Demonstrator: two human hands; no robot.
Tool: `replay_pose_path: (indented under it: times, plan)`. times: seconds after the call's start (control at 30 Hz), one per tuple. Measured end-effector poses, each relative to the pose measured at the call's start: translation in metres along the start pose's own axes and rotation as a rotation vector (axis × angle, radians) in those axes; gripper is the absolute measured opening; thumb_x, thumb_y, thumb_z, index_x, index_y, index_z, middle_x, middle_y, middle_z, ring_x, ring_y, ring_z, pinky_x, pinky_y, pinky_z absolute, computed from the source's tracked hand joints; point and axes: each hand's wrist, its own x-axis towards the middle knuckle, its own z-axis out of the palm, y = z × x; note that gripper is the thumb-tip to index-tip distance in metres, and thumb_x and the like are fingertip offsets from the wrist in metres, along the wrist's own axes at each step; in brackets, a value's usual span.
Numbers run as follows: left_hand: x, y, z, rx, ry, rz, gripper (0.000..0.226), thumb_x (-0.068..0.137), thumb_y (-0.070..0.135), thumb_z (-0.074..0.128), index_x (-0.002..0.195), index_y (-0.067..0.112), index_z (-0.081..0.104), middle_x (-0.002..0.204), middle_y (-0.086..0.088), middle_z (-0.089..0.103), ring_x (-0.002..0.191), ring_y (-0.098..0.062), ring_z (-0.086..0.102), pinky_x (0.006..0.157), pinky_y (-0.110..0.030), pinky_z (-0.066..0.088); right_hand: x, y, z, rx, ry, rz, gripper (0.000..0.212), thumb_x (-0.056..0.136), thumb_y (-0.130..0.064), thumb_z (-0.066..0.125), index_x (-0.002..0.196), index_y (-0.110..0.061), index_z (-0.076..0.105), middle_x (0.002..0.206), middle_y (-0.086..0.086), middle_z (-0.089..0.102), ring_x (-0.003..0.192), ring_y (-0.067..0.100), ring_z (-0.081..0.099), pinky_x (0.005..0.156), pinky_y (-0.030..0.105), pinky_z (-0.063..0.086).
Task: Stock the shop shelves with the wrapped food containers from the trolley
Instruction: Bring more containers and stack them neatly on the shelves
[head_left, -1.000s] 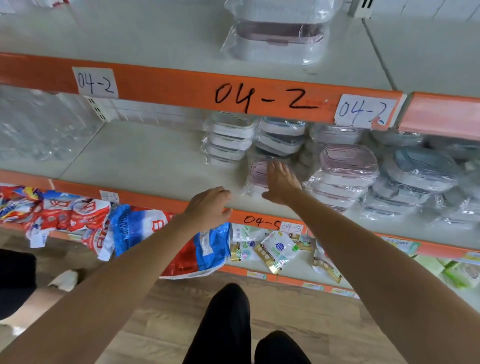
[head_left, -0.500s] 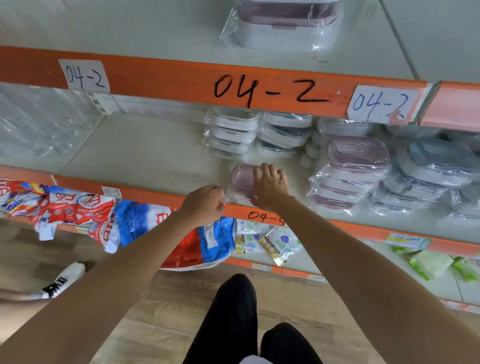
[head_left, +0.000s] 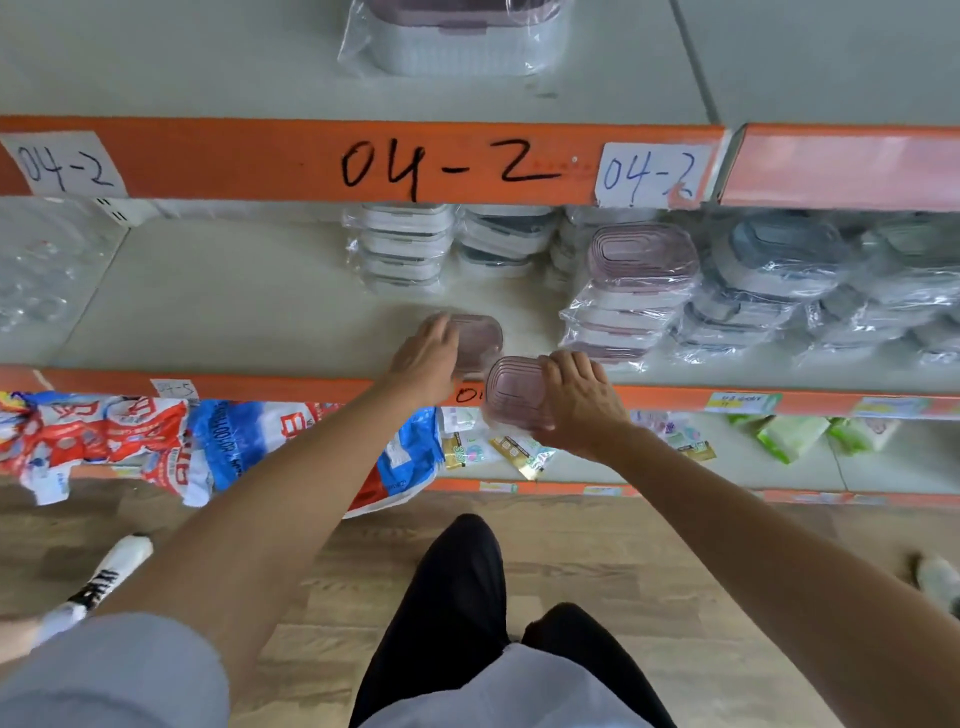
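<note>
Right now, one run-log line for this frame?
stage: stocking middle shelf | left hand: on pink container at shelf front | right hand: holding second pink container over the edge | trolley: unseen

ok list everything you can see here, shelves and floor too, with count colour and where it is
pink-lidded container: one, wrapped, held past the middle shelf's front edge
second pink-lidded container: one, wrapped, on the middle shelf under the left hand
pink-lidded stack: one pile, middle shelf, right of the hands
white stacks: several, back of middle shelf
blue-grey stacks: several, middle shelf, far right
large wrapped box: one, white and mauve, top shelf
orange shelf edge: marked 04-2
red, white and blue bags: several, lower shelf, left
small sachets: several, lower shelf, centre
green packs: a few, lower shelf, right
wooden floor: brown
left hand: on the second container
right hand: grips the first container
</note>
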Motion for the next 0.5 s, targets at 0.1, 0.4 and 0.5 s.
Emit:
replay_pose_path:
  times: [0.1,0.4,0.5]
  plan:
    - [0.024,0.014,0.002,0.020,-0.147,0.023,0.089,0.091,0.017,0.059,0.150,0.004,-0.005,0.158,-0.011,-0.016,0.146,-0.029,-0.005,0.117,-0.037,0.006,-0.008,0.012,0.000,-0.026,-0.017,0.041,0.080,0.070,-0.043,0.073,0.128,0.003,0.044,0.125,0.019,0.047,0.113,0.035,0.044,0.097,0.040,0.034]
    - [0.053,0.015,0.013,0.313,-0.063,0.049,0.101,0.082,0.029,0.071,0.149,0.001,0.001,0.150,-0.014,0.017,0.141,-0.029,0.017,0.117,-0.045,0.007,-0.016,0.020,0.006,0.056,-0.016,0.128,0.079,0.075,-0.050,0.067,0.133,-0.003,0.039,0.128,0.013,0.043,0.116,0.029,0.040,0.098,0.035,0.031]
    - [0.046,0.012,0.009,0.370,0.039,0.105,0.097,0.080,0.034,0.072,0.147,-0.001,0.011,0.143,-0.014,0.028,0.132,-0.029,0.030,0.116,-0.044,0.012,-0.017,0.019,0.000,0.065,-0.013,0.112,0.080,0.074,-0.050,0.069,0.133,-0.005,0.038,0.130,0.011,0.042,0.117,0.028,0.039,0.097,0.034,0.031]
